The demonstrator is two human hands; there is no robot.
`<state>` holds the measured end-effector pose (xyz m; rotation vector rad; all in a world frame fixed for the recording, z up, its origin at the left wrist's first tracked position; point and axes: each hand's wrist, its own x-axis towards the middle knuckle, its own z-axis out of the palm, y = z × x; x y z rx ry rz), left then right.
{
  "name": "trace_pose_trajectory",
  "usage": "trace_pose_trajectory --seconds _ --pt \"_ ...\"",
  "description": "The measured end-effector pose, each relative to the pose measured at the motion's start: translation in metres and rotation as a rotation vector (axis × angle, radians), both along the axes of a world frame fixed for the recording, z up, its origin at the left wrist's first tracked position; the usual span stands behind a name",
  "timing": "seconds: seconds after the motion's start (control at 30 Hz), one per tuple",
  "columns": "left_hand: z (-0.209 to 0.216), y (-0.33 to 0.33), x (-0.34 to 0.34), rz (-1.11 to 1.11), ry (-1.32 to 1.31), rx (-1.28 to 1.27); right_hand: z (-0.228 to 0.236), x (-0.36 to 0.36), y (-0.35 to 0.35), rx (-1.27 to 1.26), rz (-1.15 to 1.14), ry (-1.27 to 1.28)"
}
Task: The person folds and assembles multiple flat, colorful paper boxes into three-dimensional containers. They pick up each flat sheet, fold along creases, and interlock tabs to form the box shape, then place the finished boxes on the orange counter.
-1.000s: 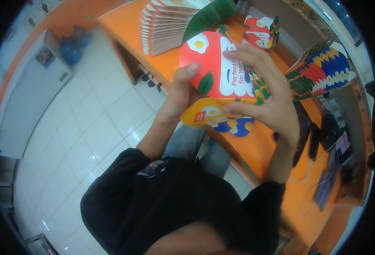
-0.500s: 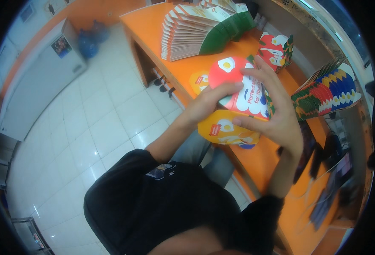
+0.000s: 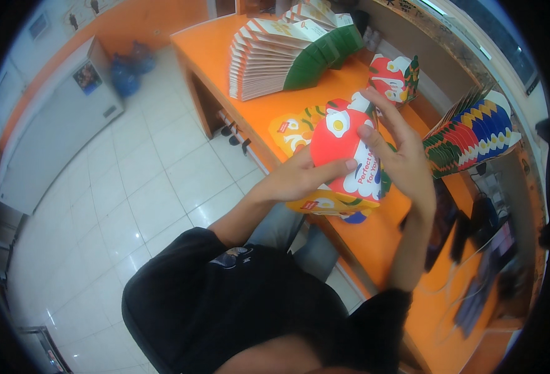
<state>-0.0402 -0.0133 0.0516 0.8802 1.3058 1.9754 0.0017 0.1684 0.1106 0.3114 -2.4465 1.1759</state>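
Observation:
Between my hands is a paper food box [image 3: 332, 149], printed red, white, yellow and green with fried-egg pictures. Its walls are partly raised, and a yellow flap [image 3: 325, 205] sticks out at the near end. My left hand [image 3: 296, 176] grips the left side, thumb lying across the red panel. On the right side, my right hand [image 3: 404, 163] curves round the box, its thumb against the upper part of the printed face and its fingers reaching to the far corner. The underside is hidden.
Fanned stacks of flat cartons [image 3: 268, 59] lie at the far end of the orange desk [image 3: 203, 40]. A folded box [image 3: 393, 78] stands beyond my right hand, near another colourful carton stack [image 3: 471, 137]. Cables and dark devices [image 3: 474, 249] occupy the right side. A white chest freezer [image 3: 53, 131] stands left.
My right thumb has moved from the near end up to the box's upper face. My left thumb is lower on the red panel, and the near yellow flap shows less.

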Motion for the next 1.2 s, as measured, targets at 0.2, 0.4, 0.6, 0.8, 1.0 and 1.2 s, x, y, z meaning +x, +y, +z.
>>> trace_pose_trajectory --seconds 0.2,0.4,0.6,0.8,1.0,1.2 --pt "-0.002 -0.004 -0.001 0.026 0.110 0.048 0.000 0.005 0.007 -0.084 0.149 0.005" --pt "0.001 -0.012 -0.003 0.098 0.205 0.045 0.012 0.010 0.010 0.135 0.154 0.089" --pt "-0.004 -0.018 -0.009 0.103 0.161 0.147 0.008 0.006 -0.005 0.046 0.180 0.195" --pt "-0.012 -0.012 -0.029 -0.168 0.143 0.523 0.004 0.006 -0.023 -0.310 0.370 0.059" --pt "-0.019 -0.021 -0.032 -0.168 0.101 0.519 0.007 0.020 -0.029 -0.368 0.306 -0.158" --pt "-0.014 -0.025 -0.024 0.270 0.290 0.259 0.004 0.012 -0.024 -0.443 0.244 -0.245"
